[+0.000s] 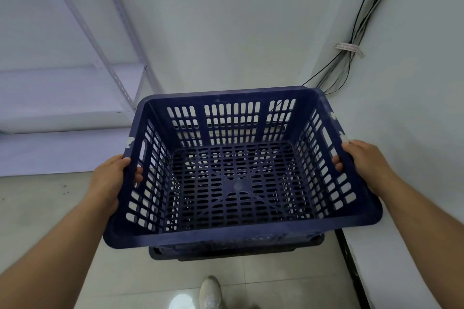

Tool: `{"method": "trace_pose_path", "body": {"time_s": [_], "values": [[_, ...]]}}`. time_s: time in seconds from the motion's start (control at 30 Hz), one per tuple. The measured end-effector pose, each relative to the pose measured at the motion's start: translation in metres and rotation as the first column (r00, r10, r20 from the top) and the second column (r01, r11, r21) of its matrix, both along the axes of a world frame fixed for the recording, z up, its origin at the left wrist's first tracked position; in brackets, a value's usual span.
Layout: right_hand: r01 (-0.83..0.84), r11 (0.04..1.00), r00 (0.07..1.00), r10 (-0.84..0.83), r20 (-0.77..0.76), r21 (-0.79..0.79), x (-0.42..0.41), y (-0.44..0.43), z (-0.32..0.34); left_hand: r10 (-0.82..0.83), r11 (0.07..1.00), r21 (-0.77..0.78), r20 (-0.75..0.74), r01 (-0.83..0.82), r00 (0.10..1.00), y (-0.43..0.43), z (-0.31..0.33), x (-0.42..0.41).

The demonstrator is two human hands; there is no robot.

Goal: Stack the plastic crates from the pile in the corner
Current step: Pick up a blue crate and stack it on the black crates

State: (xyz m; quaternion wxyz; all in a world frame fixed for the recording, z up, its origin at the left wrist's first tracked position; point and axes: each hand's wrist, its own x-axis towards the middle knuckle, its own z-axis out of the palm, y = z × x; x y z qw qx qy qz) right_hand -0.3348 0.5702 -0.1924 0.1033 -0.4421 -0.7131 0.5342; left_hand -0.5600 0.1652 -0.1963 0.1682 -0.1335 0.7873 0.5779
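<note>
1. Blue plastic crate (236,173), slotted on its walls and floor, was carried open side up between my two hands, in front of the corner where two white walls (226,32) met.
2. My left hand (110,178) was clamped on the left rim: thumb on top, fingers (138,175) curled through the handle slot to the inside.
3. My right hand (361,158) was clamped on the right rim in the same way, fingertips showing inside the wall.
4. Below my fingers, under the crate's near edge, a dark edge of another crate (226,253) showed on the tiled floor (50,208).
5. Beyond my left fingers stood a white metal shelf (75,88); beyond my right fingers, black cables (356,32) ran down the wall.
6. My white shoe (210,293) stood near the lower crate.
</note>
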Motion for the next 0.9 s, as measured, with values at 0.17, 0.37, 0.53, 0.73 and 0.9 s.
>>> {"method": "trace_pose_path", "body": {"time_s": [0.17,0.37,0.53,0.73,0.9], "values": [[-0.011,1.000,1.000,0.011,-0.010,-0.015,-0.003,0.003,-0.001,-0.004,1.000,-0.024,0.000,0.004,1.000,-0.002,-0.004,-0.004],[-0.025,1.000,1.000,0.025,-0.005,0.010,-0.012,0.010,-0.002,-0.004,1.000,-0.019,-0.019,0.004,1.000,0.007,0.001,-0.005],[-0.020,0.999,0.999,0.019,0.029,0.044,-0.006,0.005,-0.005,-0.023,0.999,-0.041,-0.031,0.021,0.999,0.002,0.000,0.001],[-0.027,0.996,0.996,0.020,0.091,0.079,-0.006,-0.001,-0.002,-0.031,0.998,-0.058,-0.075,0.027,0.997,0.003,0.001,0.005],[0.009,0.999,0.998,-0.012,0.061,0.036,-0.002,-0.006,-0.003,-0.027,0.997,-0.074,-0.070,0.022,0.997,0.004,0.006,0.004]]}}
